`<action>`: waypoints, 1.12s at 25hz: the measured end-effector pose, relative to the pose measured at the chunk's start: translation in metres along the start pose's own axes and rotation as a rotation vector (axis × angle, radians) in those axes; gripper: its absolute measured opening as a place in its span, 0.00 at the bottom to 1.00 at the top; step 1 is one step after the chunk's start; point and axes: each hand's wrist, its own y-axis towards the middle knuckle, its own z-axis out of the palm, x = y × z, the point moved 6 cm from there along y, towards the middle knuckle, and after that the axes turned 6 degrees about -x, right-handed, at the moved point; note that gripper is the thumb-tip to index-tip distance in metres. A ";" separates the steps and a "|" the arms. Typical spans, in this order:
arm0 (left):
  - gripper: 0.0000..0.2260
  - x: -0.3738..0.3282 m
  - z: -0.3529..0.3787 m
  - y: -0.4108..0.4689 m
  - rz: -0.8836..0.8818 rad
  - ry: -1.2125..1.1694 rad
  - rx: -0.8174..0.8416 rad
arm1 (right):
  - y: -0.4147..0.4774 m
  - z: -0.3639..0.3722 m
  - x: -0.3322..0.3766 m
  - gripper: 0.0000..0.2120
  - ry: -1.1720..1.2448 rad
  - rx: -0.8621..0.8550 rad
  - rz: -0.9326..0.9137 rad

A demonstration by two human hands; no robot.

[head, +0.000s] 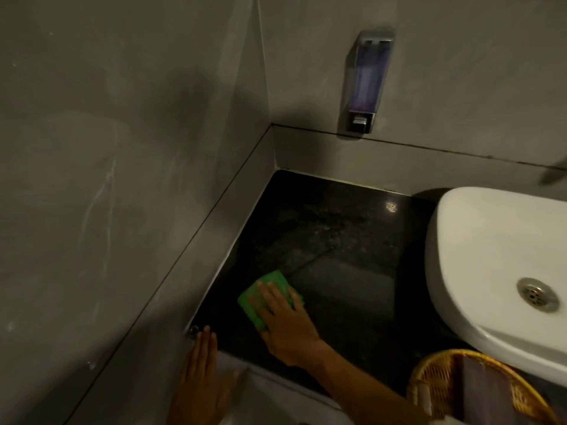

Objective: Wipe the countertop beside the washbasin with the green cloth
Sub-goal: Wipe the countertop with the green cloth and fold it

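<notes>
A folded green cloth [266, 286] lies flat on the black stone countertop [337, 240], near its front left corner. My right hand [285, 323] presses down on the cloth with fingers spread over it, covering its near half. My left hand [201, 375] rests flat with fingers together at the counter's front left edge, holding nothing. The white washbasin [491, 256] stands to the right of the cloth, its metal drain [537, 294] visible.
Grey walls close the counter on the left and at the back. A soap dispenser [365, 84] hangs on the back wall. A woven basket [478, 394] sits at the front right, below the basin. A small metal fitting [194, 330] sits at the counter's left corner.
</notes>
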 end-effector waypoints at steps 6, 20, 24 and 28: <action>0.36 -0.007 -0.006 0.005 -0.131 -0.047 0.044 | -0.079 -0.054 -0.190 0.33 0.002 -0.042 0.794; 0.24 -0.070 0.024 0.069 -0.617 -0.527 0.383 | -0.080 -0.066 -0.091 0.21 0.555 0.030 0.735; 0.12 -0.074 0.034 0.067 -0.722 -0.839 0.494 | -0.093 -0.041 -0.090 0.30 0.634 0.116 0.916; 0.09 -0.093 0.022 0.086 -0.632 -1.062 0.378 | -0.097 -0.032 -0.094 0.29 0.903 0.007 1.091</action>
